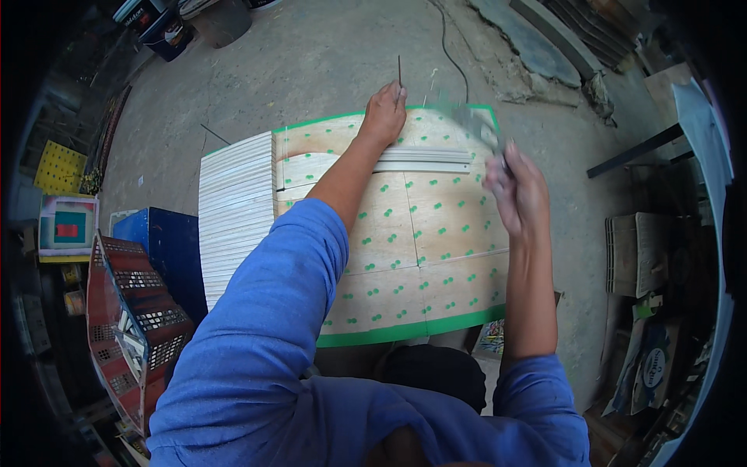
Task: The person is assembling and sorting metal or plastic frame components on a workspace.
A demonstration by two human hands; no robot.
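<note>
A person's left hand (pixel 384 114) pinches a thin nail (pixel 400 71) upright at the far edge of a plywood sheet (pixel 436 257) with green dots and border. The right hand (pixel 517 191), blurred, is closed around a tool (pixel 476 124) above the sheet's far right; white strips (pixel 233 210) lie stacked at left.

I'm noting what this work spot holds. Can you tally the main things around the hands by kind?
Hands: 2, the left hand pinching a thin nail, the right hand swinging a blurred tool
Thin nails: 1
Blurred tools: 1
Green-dotted boards: 1
White slat stacks: 1
Total: 6
</note>
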